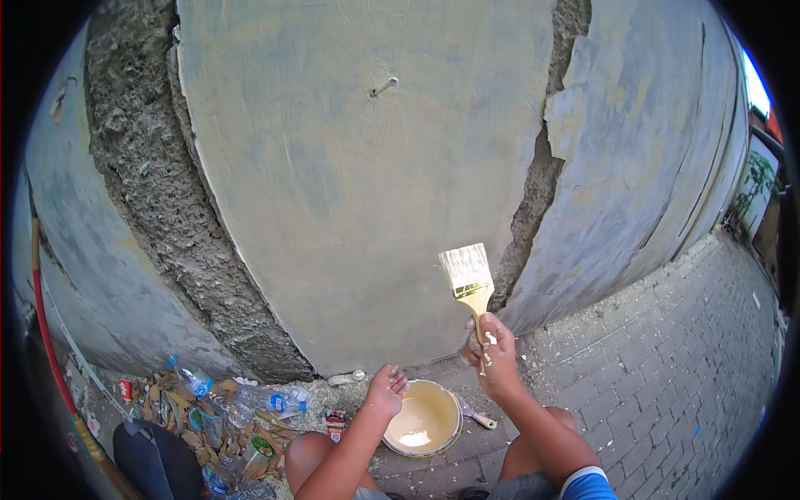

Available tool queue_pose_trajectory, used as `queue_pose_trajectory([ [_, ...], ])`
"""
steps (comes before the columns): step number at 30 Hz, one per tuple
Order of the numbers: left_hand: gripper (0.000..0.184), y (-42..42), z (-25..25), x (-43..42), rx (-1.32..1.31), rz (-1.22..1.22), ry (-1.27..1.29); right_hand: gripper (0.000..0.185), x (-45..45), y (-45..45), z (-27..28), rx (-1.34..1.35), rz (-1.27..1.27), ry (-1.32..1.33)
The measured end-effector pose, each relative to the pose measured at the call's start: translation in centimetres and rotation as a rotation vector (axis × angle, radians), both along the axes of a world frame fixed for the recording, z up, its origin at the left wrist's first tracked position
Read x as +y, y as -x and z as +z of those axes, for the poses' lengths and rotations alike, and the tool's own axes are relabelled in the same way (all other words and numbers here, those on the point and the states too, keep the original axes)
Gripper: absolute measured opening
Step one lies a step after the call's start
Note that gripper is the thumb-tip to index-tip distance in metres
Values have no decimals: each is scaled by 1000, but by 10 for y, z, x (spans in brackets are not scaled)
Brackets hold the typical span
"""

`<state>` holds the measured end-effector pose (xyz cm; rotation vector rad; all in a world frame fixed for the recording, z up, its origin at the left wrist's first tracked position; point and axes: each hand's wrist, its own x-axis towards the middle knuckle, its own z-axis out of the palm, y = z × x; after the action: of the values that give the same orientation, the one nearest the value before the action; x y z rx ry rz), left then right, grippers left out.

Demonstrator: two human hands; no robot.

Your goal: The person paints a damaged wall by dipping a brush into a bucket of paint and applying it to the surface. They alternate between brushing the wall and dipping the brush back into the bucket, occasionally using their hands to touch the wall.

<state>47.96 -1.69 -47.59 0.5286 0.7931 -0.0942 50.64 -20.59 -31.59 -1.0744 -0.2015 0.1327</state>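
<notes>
My right hand (498, 360) grips the handle of a wide flat paintbrush (467, 271), its bristles pointing up and coated in pale cream paint. Paint smears mark the fingers. The brush stands in front of the lower wall (350, 217), close to a jagged crack; whether it touches the wall I cannot tell. Over the left rim of a round paint bucket (460, 408) hangs my left hand (389, 390), fingers loosely bent and apart, holding nothing. Cream paint lies inside the bucket. Beside it on the right is a tool with a pale handle (485, 422), its other end partly hidden.
Plastic bottles (287, 402) and dry leaves litter the ground at left, near a small red-and-dark box (335, 425). A long red pole (52, 342) leans at far left beside a dark dustpan-like object (158, 460). Brick paving (633, 375) extends right. A nail (385, 86) protrudes from the wall.
</notes>
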Motion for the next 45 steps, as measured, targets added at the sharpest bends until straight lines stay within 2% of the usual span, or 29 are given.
queue_pose_trajectory([
  [4, 26, -1, -7, -1, 4, 4, 16, 27, 22, 16, -17, 109, 144, 105],
  [7, 24, -3, -8, -4, -17, 13, 4, 25, 41, 26, -19, 127, 128, 136],
  [11, 27, -5, 1, -8, -26, 7, 5, 24, 49, 22, 15, 192, 109, -12],
  [12, 29, -4, 5, -9, -22, 7, 2, 15, 47, 20, 28, 231, 87, -78],
  [15, 31, -10, -7, -6, 9, 7, 12, 27, 42, 15, 69, 149, 68, -8],
  [22, 33, -12, -7, -6, -18, -7, 47, 32, 47, -4, 130, 6, 11, -107],
  [27, 30, -5, 15, -14, -34, -5, 30, 33, 52, -31, 171, -281, -102, -89],
  [29, 28, -4, 8, -15, -29, -18, 45, 34, 51, -41, 185, -412, -135, -100],
  [32, 25, -3, 9, -13, -33, -43, 52, 36, 43, -43, 184, -584, -212, -195],
  [35, 23, 6, 13, -11, -22, -31, 66, 37, 15, -25, 137, -533, -207, -112],
  [39, 25, 11, 17, -2, -34, -13, -7, 36, -33, 2, 30, -91, -96, 249],
  [42, 26, 8, 12, 8, 2, 20, -121, 31, -59, 5, -34, -274, -244, 1097],
  [45, 27, 12, -13, 16, 27, 7, -254, 26, -75, -5, -44, -548, 119, 1387],
])
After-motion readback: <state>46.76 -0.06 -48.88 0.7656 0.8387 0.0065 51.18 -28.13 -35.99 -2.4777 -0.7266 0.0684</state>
